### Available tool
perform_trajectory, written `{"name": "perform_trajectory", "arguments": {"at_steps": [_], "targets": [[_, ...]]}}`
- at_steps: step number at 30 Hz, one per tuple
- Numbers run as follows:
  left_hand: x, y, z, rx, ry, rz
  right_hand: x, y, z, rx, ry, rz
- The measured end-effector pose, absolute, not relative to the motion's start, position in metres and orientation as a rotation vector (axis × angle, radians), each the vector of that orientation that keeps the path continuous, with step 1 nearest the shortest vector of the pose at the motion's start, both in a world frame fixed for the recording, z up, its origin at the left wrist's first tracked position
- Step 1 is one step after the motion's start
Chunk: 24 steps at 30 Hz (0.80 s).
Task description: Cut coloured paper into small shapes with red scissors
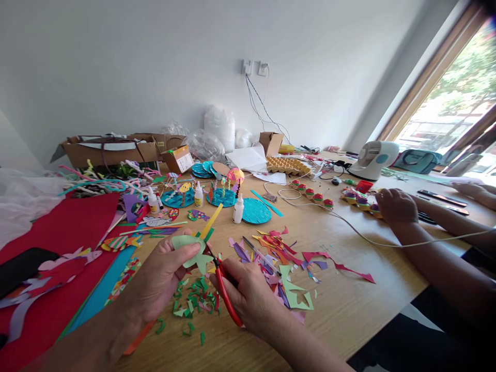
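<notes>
My left hand [165,271] pinches a light green paper cutout [191,249] between thumb and fingers. A yellow paper strip [211,220] and a bit of darker green paper stick out behind it. My right hand [248,292] is wrapped round red-handled scissors [225,292], whose blades reach the right edge of the green paper. Below the hands lie many small dark green scraps [197,297]. A light green offcut [294,292] with a shaped hole lies to the right, beside red and purple scraps [277,245] and a pen [263,257].
Glue bottles [237,209] stand among blue decorated discs [256,211]. Red and blue sheets [83,222] with paper fish [120,243] cover the left. A white cable [356,230] crosses the table. Another person's hand [397,206] touches painted egg-carton pieces [358,200]; a white fan [374,159] stands behind.
</notes>
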State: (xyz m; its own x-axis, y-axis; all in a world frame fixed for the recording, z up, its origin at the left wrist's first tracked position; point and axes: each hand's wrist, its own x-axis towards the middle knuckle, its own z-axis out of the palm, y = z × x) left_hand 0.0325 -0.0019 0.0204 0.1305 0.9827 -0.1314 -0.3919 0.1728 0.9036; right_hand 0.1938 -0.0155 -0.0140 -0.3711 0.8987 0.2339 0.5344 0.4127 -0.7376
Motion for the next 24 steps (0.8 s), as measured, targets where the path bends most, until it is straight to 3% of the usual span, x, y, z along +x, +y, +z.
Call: {"name": "perform_trajectory", "arguments": {"at_steps": [24], "targets": [[0.0369, -0.0059, 0.0167, 0.819, 0.92, 1.189, 0.1921, -0.0163, -0.0169, -1.202, -2.061, 0.728]]}}
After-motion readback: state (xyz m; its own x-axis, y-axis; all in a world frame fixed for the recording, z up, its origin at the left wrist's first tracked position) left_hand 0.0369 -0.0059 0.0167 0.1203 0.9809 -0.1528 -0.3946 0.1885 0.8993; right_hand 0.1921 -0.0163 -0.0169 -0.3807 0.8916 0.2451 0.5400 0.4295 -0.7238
